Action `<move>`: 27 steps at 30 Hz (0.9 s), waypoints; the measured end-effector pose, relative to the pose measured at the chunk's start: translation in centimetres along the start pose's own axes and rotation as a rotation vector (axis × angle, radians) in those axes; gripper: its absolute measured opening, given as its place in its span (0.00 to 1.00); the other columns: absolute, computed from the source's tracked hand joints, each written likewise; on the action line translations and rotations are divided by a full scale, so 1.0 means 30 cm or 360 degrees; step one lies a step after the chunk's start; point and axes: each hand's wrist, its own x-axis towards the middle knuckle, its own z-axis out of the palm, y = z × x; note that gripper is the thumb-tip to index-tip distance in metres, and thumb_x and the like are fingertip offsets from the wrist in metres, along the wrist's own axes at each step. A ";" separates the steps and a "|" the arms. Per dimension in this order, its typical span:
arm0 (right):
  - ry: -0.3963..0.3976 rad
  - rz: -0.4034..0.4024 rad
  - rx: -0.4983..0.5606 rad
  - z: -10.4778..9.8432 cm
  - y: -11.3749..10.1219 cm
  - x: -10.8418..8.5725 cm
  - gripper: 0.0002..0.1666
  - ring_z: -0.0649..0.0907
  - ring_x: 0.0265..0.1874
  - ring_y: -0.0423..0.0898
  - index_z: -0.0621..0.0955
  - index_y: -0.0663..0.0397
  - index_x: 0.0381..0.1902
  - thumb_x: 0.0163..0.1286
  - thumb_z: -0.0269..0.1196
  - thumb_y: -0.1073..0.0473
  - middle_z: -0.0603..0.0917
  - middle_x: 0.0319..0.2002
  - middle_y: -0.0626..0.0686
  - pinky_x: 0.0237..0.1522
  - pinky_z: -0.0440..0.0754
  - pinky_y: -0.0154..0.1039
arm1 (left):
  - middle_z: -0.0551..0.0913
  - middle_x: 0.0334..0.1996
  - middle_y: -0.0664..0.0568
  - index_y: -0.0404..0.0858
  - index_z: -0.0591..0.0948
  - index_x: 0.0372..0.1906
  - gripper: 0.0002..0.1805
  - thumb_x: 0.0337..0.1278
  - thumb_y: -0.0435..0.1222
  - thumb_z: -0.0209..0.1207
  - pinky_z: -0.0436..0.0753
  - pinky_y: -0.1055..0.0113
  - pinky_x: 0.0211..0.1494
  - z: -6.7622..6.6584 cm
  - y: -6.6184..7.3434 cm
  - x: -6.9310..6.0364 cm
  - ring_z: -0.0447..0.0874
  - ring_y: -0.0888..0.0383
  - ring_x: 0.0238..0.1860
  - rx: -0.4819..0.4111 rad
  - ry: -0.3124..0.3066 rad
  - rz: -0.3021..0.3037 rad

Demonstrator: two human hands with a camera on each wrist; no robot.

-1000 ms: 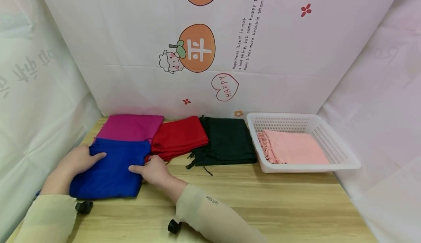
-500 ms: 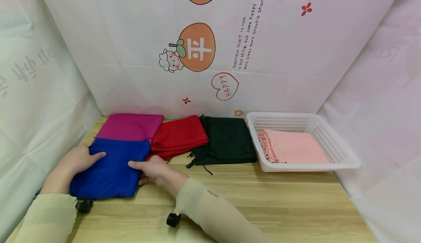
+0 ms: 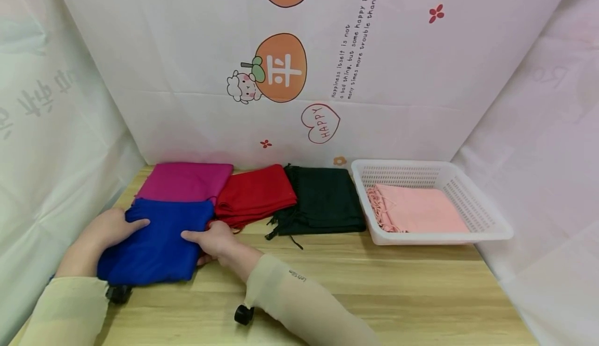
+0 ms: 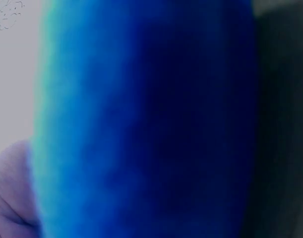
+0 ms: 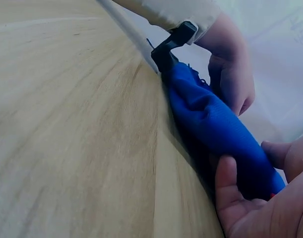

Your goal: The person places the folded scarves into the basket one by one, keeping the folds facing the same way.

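Observation:
A folded blue cloth (image 3: 156,242) lies at the left of the table, just in front of the magenta cloth. My left hand (image 3: 109,229) grips its left side, thumb on top, other fingers hidden. On the right edge my right hand (image 3: 216,241) has its thumb on top and its fingers beneath. In the right wrist view, the right hand (image 5: 263,198) pinches the end of the blue cloth (image 5: 215,124), with the left hand (image 5: 233,74) at the far side. Blurred blue cloth (image 4: 141,119) fills most of the left wrist view.
Behind are a folded magenta cloth (image 3: 187,180), a red one (image 3: 256,192) and a fringed dark green one (image 3: 327,200). A white basket (image 3: 421,239) at the right holds a folded pink cloth (image 3: 423,210). White printed sheets hang around the wooden table (image 3: 398,289).
Over the last second, my right hand has shifted slightly at the blue cloth's right edge, and a lower finger shows below. The cloth has barely moved.

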 end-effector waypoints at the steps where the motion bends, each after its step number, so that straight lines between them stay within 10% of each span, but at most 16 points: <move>1: 0.0013 -0.0004 0.0012 0.001 0.001 0.001 0.38 0.92 0.31 0.54 0.79 0.64 0.71 0.70 0.81 0.54 0.87 0.47 0.54 0.28 0.91 0.53 | 0.82 0.42 0.20 0.06 0.73 0.53 0.45 0.82 0.56 0.59 0.84 0.36 0.47 0.000 0.000 0.000 0.86 0.32 0.40 0.0000 0.0000 0.0000; 9: 0.0146 -0.0057 -0.0046 0.015 0.013 0.015 0.46 0.90 0.51 0.54 0.76 0.65 0.77 0.68 0.82 0.54 0.87 0.61 0.57 0.59 0.89 0.58 | 0.82 0.39 0.23 0.08 0.74 0.51 0.44 0.82 0.55 0.61 0.83 0.38 0.46 0.000 -0.004 -0.003 0.84 0.35 0.38 -0.0038 0.0002 -0.0019; 17: 0.0076 0.0008 0.0137 0.013 0.009 0.021 0.45 0.92 0.46 0.55 0.76 0.69 0.75 0.68 0.82 0.56 0.88 0.55 0.57 0.56 0.90 0.59 | 0.68 0.25 0.48 0.34 0.72 0.30 0.31 0.81 0.56 0.60 0.74 0.55 0.35 0.003 0.006 -0.014 0.74 0.47 0.30 -0.0101 0.0006 -0.0070; 27: -0.0093 0.0075 0.0397 0.006 0.018 0.039 0.34 0.92 0.48 0.52 0.77 0.63 0.69 0.72 0.79 0.59 0.88 0.50 0.53 0.57 0.90 0.54 | 0.74 0.28 0.40 0.26 0.74 0.35 0.35 0.77 0.57 0.65 0.78 0.51 0.38 0.005 0.008 -0.010 0.77 0.43 0.33 -0.0166 0.0023 -0.0116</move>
